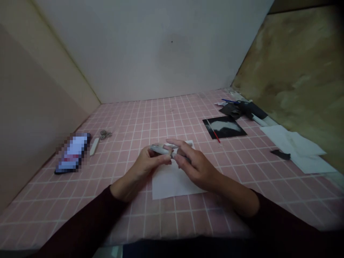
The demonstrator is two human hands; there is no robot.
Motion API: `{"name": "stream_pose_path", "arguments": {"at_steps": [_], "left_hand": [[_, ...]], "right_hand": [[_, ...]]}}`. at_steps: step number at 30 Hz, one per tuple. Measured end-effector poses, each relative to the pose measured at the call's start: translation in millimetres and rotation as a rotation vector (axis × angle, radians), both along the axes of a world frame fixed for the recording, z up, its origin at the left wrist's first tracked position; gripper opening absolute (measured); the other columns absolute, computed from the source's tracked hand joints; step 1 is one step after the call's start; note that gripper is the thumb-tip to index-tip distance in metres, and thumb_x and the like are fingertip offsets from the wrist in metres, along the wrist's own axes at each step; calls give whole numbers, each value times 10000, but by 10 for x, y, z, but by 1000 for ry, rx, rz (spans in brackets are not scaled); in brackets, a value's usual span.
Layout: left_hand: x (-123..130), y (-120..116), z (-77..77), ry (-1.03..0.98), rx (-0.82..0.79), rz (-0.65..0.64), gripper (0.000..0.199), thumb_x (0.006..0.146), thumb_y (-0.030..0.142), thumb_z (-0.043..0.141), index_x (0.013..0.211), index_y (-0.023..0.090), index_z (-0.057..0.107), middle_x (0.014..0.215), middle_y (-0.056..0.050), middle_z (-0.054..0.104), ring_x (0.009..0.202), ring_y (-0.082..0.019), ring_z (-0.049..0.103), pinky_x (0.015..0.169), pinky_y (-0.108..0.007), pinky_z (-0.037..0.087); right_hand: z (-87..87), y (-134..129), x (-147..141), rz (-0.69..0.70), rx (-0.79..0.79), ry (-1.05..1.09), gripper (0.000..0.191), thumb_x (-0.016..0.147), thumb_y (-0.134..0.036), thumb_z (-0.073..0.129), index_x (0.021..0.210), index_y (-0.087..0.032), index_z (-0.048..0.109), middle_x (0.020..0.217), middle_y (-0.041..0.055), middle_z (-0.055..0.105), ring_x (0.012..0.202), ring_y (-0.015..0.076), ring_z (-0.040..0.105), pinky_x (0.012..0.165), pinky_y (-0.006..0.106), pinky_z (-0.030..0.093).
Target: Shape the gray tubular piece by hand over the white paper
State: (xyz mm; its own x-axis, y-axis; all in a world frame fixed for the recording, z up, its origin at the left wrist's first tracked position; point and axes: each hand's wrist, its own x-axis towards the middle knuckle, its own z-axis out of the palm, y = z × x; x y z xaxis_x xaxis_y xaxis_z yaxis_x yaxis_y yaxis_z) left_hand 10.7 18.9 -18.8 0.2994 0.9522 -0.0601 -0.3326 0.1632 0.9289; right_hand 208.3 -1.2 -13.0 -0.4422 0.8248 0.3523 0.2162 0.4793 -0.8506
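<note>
My left hand is closed around a slim light-grey piece, whose kind I cannot make out. The fingers of my right hand are bent in at the near end of that piece, thumb and fingertips close to my left thumb. A bit of something dark grey shows under the right fingers, too hidden to name. Both hands are held over a white sheet of paper lying on the table, and its far edge shows behind the right fingers.
A pink checked cloth covers the table. At left lie a phone, a white stick and a small grey coiled item. At right are a black sheet with white powder, a red-tipped brush, dark scraps and white papers.
</note>
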Motion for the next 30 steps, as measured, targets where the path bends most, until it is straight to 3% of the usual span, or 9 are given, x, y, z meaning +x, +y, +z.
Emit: {"name": "stream_pose_path", "arguments": {"at_steps": [5,11,15,24,30], "left_hand": [[-59,44,46,6,86,114,189,652,204,873,815,158,790,729,6,681,645,-81,587,658,-193,482],[11,-6,45,-17,6,34,207,648,180,868,834,182,778,794,-1,716,746,-123,647,737,-230,513],[-56,56,65,-67,82,173,187,667,177,859,838,179,784,767,23,685,670,-66,594,685,-171,483],[-97,71,75,-47,47,86,286,642,134,869,910,188,786,826,4,713,738,-92,626,720,-193,494],[-139,100,58,-47,66,33,254,635,185,890,856,190,765,824,7,694,717,-97,608,688,-207,481]], "right_hand": [[3,-4,15,-50,117,-58,410,1018,-255,448,1424,-204,427,1102,90,688,882,189,653,816,355,507],[-44,22,-12,-91,242,-81,366,996,-222,491,1361,-215,477,1323,133,638,1184,248,617,974,419,493],[-33,22,-3,-144,262,-72,311,998,-208,496,1309,-197,502,1275,130,660,1144,233,635,959,393,502],[-63,47,1,-151,244,-82,132,995,-243,496,1121,-212,519,1044,91,667,952,217,653,831,367,514],[-57,45,1,-169,305,-106,95,989,-231,496,1078,-211,524,996,84,641,915,218,624,806,366,500]]}}
